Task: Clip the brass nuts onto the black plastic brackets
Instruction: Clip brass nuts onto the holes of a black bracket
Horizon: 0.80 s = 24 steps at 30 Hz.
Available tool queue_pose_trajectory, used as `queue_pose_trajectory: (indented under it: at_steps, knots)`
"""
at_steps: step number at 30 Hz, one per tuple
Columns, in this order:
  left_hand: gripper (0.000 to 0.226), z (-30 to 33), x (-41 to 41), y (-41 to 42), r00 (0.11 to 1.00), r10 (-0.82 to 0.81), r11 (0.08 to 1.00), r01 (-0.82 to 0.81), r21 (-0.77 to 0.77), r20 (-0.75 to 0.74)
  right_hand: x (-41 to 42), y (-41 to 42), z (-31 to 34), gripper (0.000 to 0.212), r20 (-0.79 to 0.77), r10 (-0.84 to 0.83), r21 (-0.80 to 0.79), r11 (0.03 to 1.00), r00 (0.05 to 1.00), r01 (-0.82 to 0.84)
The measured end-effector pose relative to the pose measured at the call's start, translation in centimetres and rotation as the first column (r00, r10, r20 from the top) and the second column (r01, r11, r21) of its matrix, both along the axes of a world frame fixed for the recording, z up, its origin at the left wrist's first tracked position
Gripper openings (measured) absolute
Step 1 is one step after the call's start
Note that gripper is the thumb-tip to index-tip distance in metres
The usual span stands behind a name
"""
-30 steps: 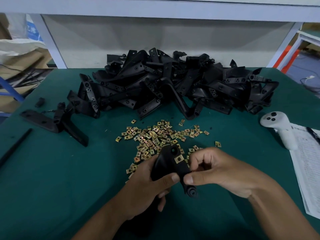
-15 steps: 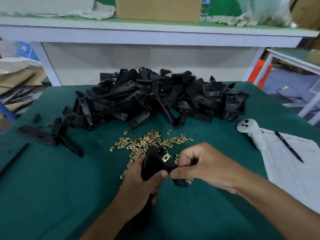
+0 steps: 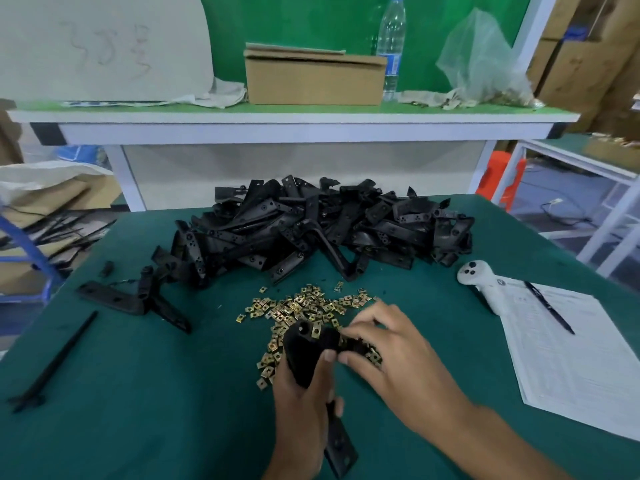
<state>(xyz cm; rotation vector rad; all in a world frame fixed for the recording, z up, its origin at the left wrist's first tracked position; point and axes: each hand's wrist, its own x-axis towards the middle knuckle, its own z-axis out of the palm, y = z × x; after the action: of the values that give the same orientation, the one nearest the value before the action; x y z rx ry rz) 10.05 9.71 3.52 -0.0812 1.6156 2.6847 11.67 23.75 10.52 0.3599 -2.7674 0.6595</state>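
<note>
My left hand (image 3: 303,407) grips a black plastic bracket (image 3: 304,355) upright over the green table, thumb on its side. One brass nut (image 3: 316,330) sits clipped near the bracket's top. My right hand (image 3: 391,355) pinches the bracket's right arm with thumb and forefinger; whether it holds a nut there is hidden. Loose brass nuts (image 3: 298,306) lie scattered just behind the hands. A big pile of black brackets (image 3: 322,226) fills the far middle of the table.
Two separate brackets (image 3: 135,299) and a black rod (image 3: 55,362) lie at the left. A white controller (image 3: 481,280), a paper sheet (image 3: 581,355) and a pen (image 3: 549,306) lie at the right. A shelf behind holds a cardboard box (image 3: 315,77) and a bottle (image 3: 391,46).
The camera has tilted up, revealing the shelf. Both hands stay on the bracket; my right hand's pinch shifted slightly along the bracket's right arm.
</note>
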Motion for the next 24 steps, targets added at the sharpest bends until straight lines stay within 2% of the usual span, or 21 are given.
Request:
queue_pose_trajectory:
  at_steps: [7,9,12,15,18,21,24]
  knots:
    - [0.022,-0.1,0.7,0.0,0.999,0.008,1.0,-0.009,0.027,0.041,0.4,-0.4,-0.1,0.033,0.026,0.009,0.023,1.0,1.0,-0.009]
    - [0.03,-0.1,0.9,0.1,0.999,-0.012,0.998,0.01,0.054,0.053,0.5,-0.2,-0.4,0.034,0.042,0.016,-0.037,0.999,0.999,-0.014]
    - [0.038,0.0,1.2,0.3,0.993,-0.091,0.996,0.09,0.018,0.074,1.5,0.9,-0.8,0.032,0.047,-0.032,-0.158,0.987,0.998,0.039]
    - [0.04,0.4,1.9,0.2,0.982,-0.19,0.968,0.186,-0.17,-0.007,3.4,2.8,-0.8,0.025,0.027,-0.123,-0.218,0.968,0.992,0.126]
    - [0.052,1.2,2.4,0.3,0.952,-0.23,0.885,0.119,-0.451,-0.201,5.7,4.9,-0.4,0.023,-0.01,-0.186,-0.179,0.967,0.982,0.181]
    - [0.026,2.9,2.2,1.9,0.846,-0.345,0.702,-0.054,-0.71,-0.405,8.3,6.9,0.2,0.024,-0.064,-0.265,-0.188,0.95,0.962,0.249]
    - [0.018,4.4,2.2,4.8,0.796,-0.446,0.642,-0.035,-0.766,-0.41,11.0,8.9,0.4,0.023,-0.093,-0.36,-0.24,0.913,0.928,0.33]
